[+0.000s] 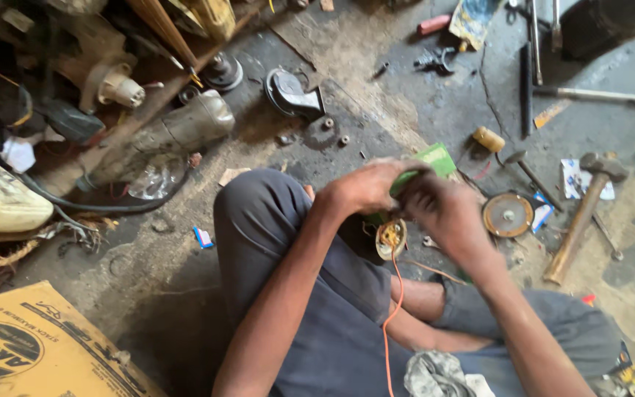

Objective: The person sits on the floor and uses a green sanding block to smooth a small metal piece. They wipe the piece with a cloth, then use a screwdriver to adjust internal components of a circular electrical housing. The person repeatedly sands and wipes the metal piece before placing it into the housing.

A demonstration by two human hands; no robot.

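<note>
Both hands meet above the lap: the left hand (365,187) and the right hand (442,209) are closed around a green tool body (428,163), and their fingers hide most of it, so its form cannot be made out. Only its green upper end shows past the knuckles, while a round open end with yellowish wiring (390,237) hangs just below the grip, an orange wire (393,316) trailing down from it. A hammer (582,213) lies well apart on the floor (185,294).
</note>
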